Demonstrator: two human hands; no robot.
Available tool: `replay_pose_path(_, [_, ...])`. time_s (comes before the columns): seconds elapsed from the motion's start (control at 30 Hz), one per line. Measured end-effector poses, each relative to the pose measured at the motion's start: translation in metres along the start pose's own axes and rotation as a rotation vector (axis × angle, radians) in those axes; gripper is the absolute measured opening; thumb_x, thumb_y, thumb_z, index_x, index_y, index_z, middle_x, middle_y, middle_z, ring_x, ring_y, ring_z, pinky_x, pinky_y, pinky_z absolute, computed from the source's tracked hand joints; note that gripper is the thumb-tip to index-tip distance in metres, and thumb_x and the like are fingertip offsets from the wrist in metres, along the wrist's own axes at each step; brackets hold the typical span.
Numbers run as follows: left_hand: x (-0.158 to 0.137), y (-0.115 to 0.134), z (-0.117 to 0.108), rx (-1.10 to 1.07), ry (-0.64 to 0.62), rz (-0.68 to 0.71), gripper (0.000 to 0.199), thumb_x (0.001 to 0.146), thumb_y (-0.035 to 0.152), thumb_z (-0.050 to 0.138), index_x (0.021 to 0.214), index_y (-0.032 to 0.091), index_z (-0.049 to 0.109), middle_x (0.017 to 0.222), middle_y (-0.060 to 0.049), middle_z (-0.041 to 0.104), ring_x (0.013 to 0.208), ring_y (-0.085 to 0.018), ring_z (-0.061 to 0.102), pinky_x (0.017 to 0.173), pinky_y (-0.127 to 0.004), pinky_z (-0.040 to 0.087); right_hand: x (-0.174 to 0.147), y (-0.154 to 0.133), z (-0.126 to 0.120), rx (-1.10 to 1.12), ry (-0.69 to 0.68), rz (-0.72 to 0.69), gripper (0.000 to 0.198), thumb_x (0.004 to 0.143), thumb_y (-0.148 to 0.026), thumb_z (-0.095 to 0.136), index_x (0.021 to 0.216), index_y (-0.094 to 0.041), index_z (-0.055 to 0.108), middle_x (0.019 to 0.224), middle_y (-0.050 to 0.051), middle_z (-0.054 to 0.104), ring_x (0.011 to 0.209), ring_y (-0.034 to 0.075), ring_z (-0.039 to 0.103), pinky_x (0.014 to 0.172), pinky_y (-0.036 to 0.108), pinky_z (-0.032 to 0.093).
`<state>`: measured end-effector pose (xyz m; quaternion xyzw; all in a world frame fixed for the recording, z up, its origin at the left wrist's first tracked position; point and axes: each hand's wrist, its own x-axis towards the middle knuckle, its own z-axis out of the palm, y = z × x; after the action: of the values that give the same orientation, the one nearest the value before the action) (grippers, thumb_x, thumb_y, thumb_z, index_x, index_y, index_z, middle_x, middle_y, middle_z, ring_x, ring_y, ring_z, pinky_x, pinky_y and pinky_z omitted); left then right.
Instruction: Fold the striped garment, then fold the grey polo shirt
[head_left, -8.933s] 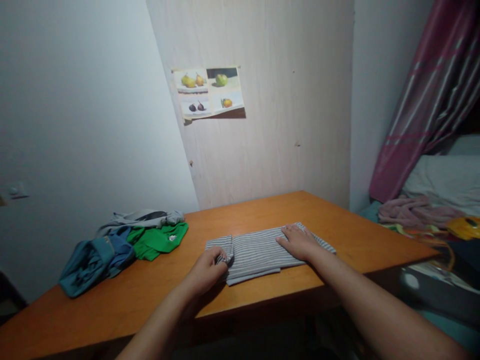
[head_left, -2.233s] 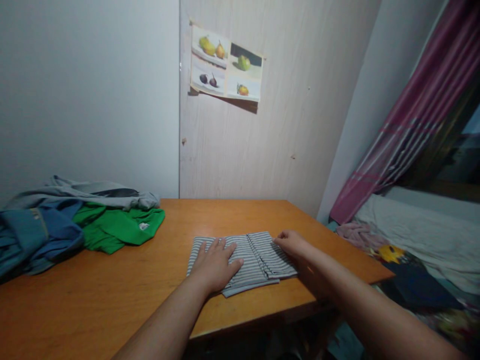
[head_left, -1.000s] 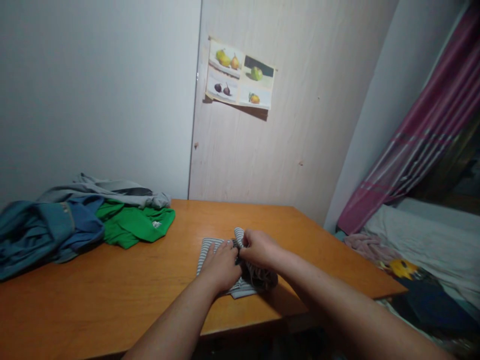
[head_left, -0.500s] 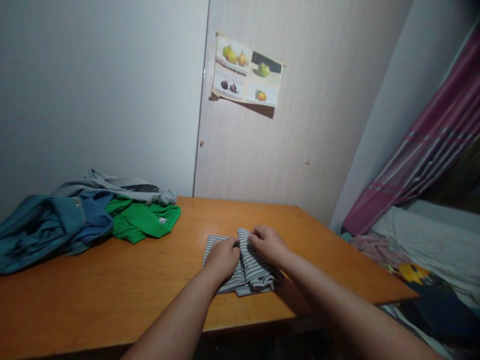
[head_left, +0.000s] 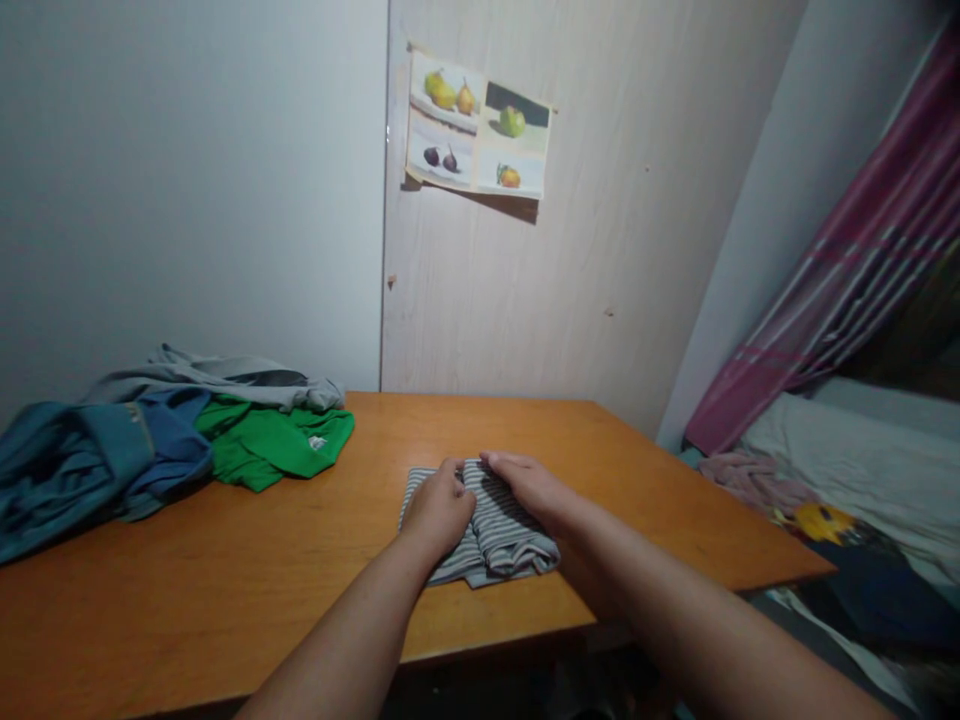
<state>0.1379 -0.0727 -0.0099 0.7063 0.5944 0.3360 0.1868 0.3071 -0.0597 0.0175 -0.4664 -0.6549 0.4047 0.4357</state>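
Note:
A grey-and-white striped garment (head_left: 514, 535) lies folded into a small bundle near the front edge of the table. My left hand (head_left: 439, 510) rests on its left part, fingers curled and thumb bent in at the middle fold, closed on the cloth. Along the right side of the bundle lies my right hand (head_left: 531, 488), its fingers stretched out and touching the striped cloth at the top. The garment's right half is rolled thicker, with layered edges showing at the front. Parts of the cloth are hidden beneath both hands.
On the wooden table (head_left: 300, 570), at the left, lie a green garment (head_left: 274, 440), a blue garment (head_left: 97, 460) and a grey garment (head_left: 232, 375). A fruit picture (head_left: 480, 130) hangs on the wall panel. A pink curtain (head_left: 810, 300) and bedding (head_left: 855, 460) are at the right.
My right hand has gone from pinching the raised edge of the striped garment to lying stretched along it. That fold now lies flatter and further left. The view has shifted slightly.

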Motion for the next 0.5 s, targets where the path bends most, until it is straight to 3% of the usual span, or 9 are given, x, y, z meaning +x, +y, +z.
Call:
replay_pose_path(0.1, [-0.001,0.004,-0.003,0.035,0.010,-0.032,0.044,0.084,0.021,0.055,0.128,0.023,0.055,0.102,-0.003,0.074,0.087,-0.019,0.067,0.069,-0.027,0.043,-0.001,-0.006,-0.009,0.022,0.038,-0.010,0.043,0.087,-0.058,0.057,0.090,-0.017,0.072,0.103,0.009,0.074,0.109,0.025,0.062,0.096,0.035,0.048])
replay_pose_path(0.23, [-0.001,0.005,-0.003,0.052,0.007,-0.043,0.042,0.085,0.022,0.053,0.126,0.024,0.056,0.099,-0.002,0.073,0.088,-0.019,0.067,0.071,-0.027,0.043,-0.005,-0.005,-0.020,-0.108,0.122,0.013,0.036,0.088,-0.052,0.055,0.080,-0.018,0.066,0.090,0.008,0.070,0.099,0.022,0.061,0.081,0.028,0.049])
replay_pose_path(0.5, [-0.004,0.005,-0.003,0.117,0.165,0.119,0.030,0.084,0.022,0.054,0.112,0.021,0.065,0.112,-0.009,0.064,0.104,-0.022,0.061,0.093,-0.030,0.046,-0.057,0.022,-0.043,-0.412,0.331,-0.080,0.038,0.091,-0.050,0.050,0.066,-0.022,0.048,0.063,-0.001,0.049,0.062,0.014,0.047,0.057,0.024,0.036])
